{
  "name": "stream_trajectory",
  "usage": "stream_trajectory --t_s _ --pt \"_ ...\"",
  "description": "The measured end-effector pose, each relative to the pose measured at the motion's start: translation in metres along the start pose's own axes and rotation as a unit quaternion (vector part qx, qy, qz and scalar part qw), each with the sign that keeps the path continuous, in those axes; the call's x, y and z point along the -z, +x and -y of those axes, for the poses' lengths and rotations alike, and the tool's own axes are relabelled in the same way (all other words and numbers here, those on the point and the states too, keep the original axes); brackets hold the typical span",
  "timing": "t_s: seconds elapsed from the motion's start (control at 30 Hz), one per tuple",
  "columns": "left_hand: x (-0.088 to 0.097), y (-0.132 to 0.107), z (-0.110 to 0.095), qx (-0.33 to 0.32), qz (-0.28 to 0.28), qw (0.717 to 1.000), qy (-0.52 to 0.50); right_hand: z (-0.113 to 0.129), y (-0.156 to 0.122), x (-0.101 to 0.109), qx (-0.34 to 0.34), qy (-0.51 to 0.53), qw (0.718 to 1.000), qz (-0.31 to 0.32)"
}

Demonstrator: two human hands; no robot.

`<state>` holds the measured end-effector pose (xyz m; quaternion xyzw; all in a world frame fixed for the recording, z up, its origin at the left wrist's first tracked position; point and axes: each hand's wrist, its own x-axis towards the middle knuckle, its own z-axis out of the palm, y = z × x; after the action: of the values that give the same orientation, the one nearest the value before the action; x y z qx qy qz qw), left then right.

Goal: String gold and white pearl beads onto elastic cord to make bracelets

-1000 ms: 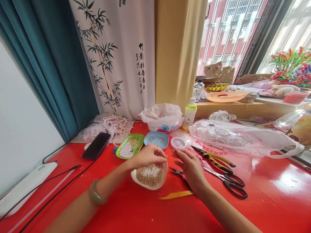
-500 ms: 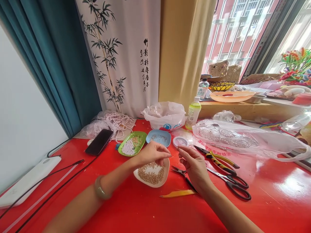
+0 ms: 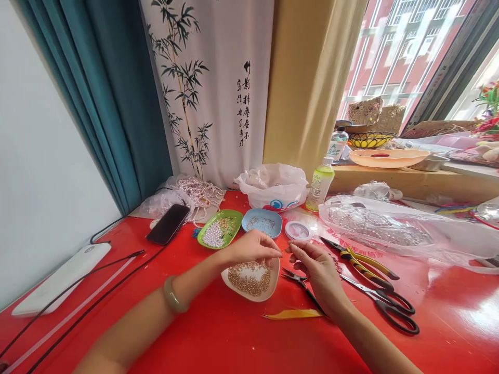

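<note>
My left hand (image 3: 255, 246), with a bangle (image 3: 175, 294) on its forearm, is closed in a pinch above the far rim of a white dish of gold beads (image 3: 252, 283). Just to its right, my right hand (image 3: 316, 267) also pinches thumb against fingers. The fingertips of both hands almost meet. Whatever they grip is too small to make out. Black-handled pliers (image 3: 298, 280) lie partly under my right hand, and yellow tweezers (image 3: 292, 314) rest nearer to me. Behind the hands are a green dish of pearl and gold beads (image 3: 215, 240) and a blue dish of small pieces (image 3: 262, 222).
Yellow-and-black pliers (image 3: 362, 262) and scissors (image 3: 384, 301) lie to the right. A round lidded case (image 3: 298, 230), a drink bottle (image 3: 320, 184) and plastic bags (image 3: 273, 189) stand at the back. A phone (image 3: 168, 224), bead strings (image 3: 200, 195) and cables are on the left.
My fingertips have come closer together, both hands still pinched. The camera has turned slightly left, so the whole scene sits further right in view. The dishes and tools have stayed in place.
</note>
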<state>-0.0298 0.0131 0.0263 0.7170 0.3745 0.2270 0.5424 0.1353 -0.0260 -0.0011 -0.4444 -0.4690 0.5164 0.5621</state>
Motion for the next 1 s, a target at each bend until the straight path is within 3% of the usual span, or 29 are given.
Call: stream_trajectory --t_s 0.1,0.27,0.43,0.57,0.67,0.77,0.87,1.0 --pt "0.0 0.001 0.001 0.006 -0.022 1.0 0.022 0.0 0.001 0.0 -0.013 -0.02 1.0 0.009" --pt "-0.004 0.003 0.01 -0.004 -0.061 0.988 0.142 -0.001 0.001 0.0 -0.064 0.01 0.997 0.03" --pt "-0.002 0.006 0.014 -0.045 -0.054 0.98 0.188 -0.01 0.007 0.004 -0.127 0.073 0.989 0.023" --pt "0.031 0.009 0.017 -0.024 -0.105 0.976 0.192 -0.018 0.013 0.007 -0.149 0.095 0.984 0.002" --pt "0.072 0.007 0.03 -0.017 -0.248 0.923 0.292 -0.02 0.015 0.009 -0.167 0.102 0.981 -0.01" --pt "0.104 0.005 0.049 0.017 -0.289 0.903 0.319 -0.02 0.014 0.009 -0.171 0.101 0.98 -0.012" --pt "0.112 0.008 0.067 0.036 -0.275 0.903 0.328 -0.018 0.011 0.007 -0.159 0.092 0.983 -0.007" --pt "0.104 0.015 0.081 0.05 -0.264 0.905 0.331 -0.016 0.008 0.005 -0.149 0.074 0.986 0.008"
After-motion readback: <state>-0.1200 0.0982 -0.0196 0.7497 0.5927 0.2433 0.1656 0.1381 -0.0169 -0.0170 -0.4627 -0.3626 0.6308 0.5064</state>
